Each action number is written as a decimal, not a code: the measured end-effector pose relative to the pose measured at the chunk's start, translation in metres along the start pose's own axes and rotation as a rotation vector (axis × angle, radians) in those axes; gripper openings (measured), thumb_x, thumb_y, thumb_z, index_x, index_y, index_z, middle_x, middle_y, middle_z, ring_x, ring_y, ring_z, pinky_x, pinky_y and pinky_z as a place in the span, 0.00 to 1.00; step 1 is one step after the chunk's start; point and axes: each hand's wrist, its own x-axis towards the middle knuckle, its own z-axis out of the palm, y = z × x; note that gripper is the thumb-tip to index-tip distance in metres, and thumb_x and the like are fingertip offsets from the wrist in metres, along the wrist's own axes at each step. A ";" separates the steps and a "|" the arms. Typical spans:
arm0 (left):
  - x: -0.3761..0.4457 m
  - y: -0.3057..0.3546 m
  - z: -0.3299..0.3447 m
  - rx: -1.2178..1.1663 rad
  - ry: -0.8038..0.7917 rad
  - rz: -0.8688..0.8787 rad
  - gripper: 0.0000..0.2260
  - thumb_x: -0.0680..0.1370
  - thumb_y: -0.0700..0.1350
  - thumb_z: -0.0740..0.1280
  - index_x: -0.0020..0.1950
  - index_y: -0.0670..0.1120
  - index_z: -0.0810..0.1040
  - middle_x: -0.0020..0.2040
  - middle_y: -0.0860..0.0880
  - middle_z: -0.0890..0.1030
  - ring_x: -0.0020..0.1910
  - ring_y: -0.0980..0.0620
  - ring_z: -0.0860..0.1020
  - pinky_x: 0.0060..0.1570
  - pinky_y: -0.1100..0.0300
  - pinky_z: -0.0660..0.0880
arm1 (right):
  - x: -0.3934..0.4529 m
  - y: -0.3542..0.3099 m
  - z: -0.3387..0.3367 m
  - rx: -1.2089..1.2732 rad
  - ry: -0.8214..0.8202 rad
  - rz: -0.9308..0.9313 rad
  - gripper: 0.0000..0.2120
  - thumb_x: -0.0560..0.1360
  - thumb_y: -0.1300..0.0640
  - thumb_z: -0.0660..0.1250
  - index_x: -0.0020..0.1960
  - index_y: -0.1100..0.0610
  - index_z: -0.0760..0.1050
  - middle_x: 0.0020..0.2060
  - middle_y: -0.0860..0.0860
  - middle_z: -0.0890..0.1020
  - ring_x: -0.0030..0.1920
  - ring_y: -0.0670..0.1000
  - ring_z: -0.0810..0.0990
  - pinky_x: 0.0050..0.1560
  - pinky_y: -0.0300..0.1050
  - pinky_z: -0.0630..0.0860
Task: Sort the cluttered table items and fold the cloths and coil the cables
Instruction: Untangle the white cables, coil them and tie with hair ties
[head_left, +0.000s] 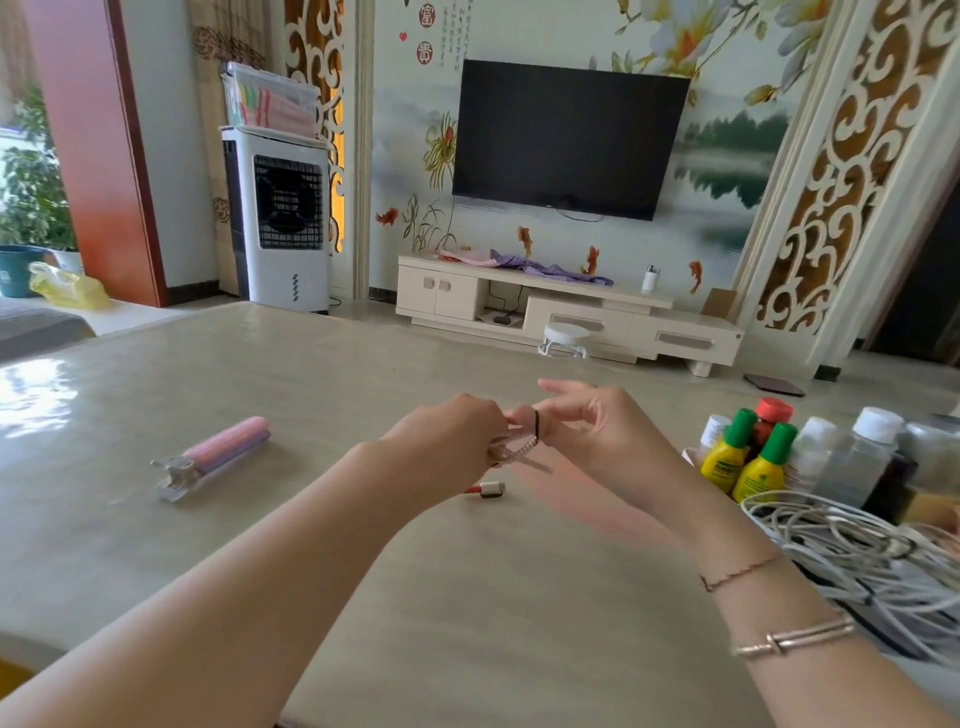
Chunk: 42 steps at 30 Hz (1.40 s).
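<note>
Left hand (447, 436) grips the coiled braided cable (511, 447). Right hand (587, 426) pinches a black band (536, 423) at the coil's top; the plug end (488, 489) lies on the table (311, 364) below.

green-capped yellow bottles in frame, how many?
2. Both stand in the bottle cluster at the table's right edge: one yellow bottle further back, the other yellow bottle just in front and right of it. More could be hidden behind the other bottles.

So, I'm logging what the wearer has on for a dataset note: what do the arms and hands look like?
Both forearms are bare, with no sleeves in view. The right wrist wears a thin reddish string bracelet and a rose-gold metal bangle. The left hand and its forearm show no jewellery.
</note>
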 end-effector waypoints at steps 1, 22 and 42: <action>0.002 0.000 -0.002 -0.062 -0.013 -0.018 0.10 0.79 0.46 0.62 0.40 0.43 0.75 0.35 0.48 0.74 0.31 0.48 0.73 0.30 0.61 0.67 | -0.002 0.000 -0.001 0.008 -0.007 -0.006 0.18 0.66 0.32 0.65 0.47 0.40 0.84 0.43 0.30 0.81 0.62 0.26 0.66 0.70 0.46 0.61; -0.008 0.007 -0.011 -0.735 -0.072 -0.067 0.14 0.73 0.54 0.72 0.42 0.42 0.83 0.35 0.49 0.70 0.37 0.53 0.67 0.39 0.60 0.64 | -0.009 0.006 -0.001 0.306 -0.047 -0.030 0.06 0.75 0.58 0.70 0.52 0.53 0.77 0.51 0.55 0.81 0.52 0.44 0.80 0.53 0.35 0.75; -0.004 -0.025 0.007 -0.561 -0.002 -0.246 0.17 0.69 0.51 0.76 0.28 0.45 0.75 0.21 0.54 0.62 0.23 0.55 0.61 0.22 0.68 0.57 | 0.019 0.008 0.030 -0.683 -0.139 -0.372 0.22 0.77 0.55 0.61 0.70 0.46 0.64 0.74 0.43 0.62 0.77 0.48 0.51 0.75 0.52 0.38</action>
